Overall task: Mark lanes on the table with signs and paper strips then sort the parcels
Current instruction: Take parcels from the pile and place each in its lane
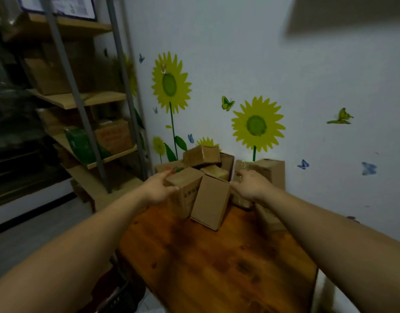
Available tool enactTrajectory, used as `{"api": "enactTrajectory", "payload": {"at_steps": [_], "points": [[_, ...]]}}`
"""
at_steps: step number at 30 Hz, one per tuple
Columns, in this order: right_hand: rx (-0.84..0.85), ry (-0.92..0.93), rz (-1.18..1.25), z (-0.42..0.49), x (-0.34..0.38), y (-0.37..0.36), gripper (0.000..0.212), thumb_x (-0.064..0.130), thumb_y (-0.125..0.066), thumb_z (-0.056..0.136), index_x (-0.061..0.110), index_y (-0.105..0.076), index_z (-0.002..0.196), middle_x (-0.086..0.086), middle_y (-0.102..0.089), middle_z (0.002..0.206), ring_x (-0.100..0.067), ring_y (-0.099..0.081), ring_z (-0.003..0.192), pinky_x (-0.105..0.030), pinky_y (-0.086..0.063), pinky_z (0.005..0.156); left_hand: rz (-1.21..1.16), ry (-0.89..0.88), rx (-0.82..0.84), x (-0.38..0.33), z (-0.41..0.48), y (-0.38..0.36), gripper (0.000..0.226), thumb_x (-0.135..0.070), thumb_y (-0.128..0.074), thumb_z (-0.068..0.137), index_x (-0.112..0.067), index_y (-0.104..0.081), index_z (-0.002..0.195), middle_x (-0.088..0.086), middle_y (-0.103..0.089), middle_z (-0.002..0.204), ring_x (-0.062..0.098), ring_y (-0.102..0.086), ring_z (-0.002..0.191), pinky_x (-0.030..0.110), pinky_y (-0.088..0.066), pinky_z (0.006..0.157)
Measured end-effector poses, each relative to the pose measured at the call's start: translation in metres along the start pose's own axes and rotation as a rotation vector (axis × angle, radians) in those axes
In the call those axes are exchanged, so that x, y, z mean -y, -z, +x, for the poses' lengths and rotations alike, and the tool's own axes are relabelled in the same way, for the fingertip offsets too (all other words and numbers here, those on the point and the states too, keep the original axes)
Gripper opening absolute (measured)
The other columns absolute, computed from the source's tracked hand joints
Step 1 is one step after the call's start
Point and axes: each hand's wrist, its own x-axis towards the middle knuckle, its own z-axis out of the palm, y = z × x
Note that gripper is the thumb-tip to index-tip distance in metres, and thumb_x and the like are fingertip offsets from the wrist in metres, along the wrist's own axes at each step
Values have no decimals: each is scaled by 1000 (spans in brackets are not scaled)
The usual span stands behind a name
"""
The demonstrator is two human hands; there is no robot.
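Observation:
Several brown cardboard parcels are heaped at the far end of a wooden table (212, 263), against the wall. My left hand (159, 188) grips an upright parcel (185, 190) at the heap's left, thumb on its front and fingers over its top. A flat parcel (210, 202) leans against that one, tilted. My right hand (251, 184) reaches into the heap's right side, fingers curled over a parcel wrapped in shiny tape (240, 199). A taller box (272, 171) stands behind that hand. No signs or paper strips are in view.
A metal shelf rack (81, 105) with wooden boards holds more boxes and a green bag (81, 143) at the left. The wall with sunflower stickers (257, 125) runs right behind the heap. The floor lies to the left of the table.

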Motion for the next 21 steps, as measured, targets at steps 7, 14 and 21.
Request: {"api": "enactTrajectory", "payload": {"at_steps": [7, 14, 21], "points": [[21, -185, -13, 44, 25, -24, 66, 52, -47, 93, 13, -35, 145, -15, -38, 147, -32, -41, 131, -36, -37, 101, 64, -193, 154, 11, 91, 26, 75, -39, -61, 87, -25, -20, 149, 5, -31, 151, 24, -36, 134, 36, -33, 108], [-42, -371, 10, 60, -22, -9, 62, 45, -50, 94, 11, -38, 144, -16, -43, 144, -31, -43, 129, -32, -36, 101, 52, -397, 342, -46, 166, -25, 74, -33, -61, 89, -15, -21, 149, 6, -34, 150, 14, -39, 129, 9, -27, 89], [-95, -472, 71, 97, -93, 5, 53, 38, -41, 101, 5, -39, 141, -21, -39, 145, -36, -41, 128, -33, -33, 99, 94, -466, 490, -123, 244, -116, 64, -32, -63, 88, -13, -35, 142, 10, -47, 140, 25, -50, 122, 19, -37, 94]]}}
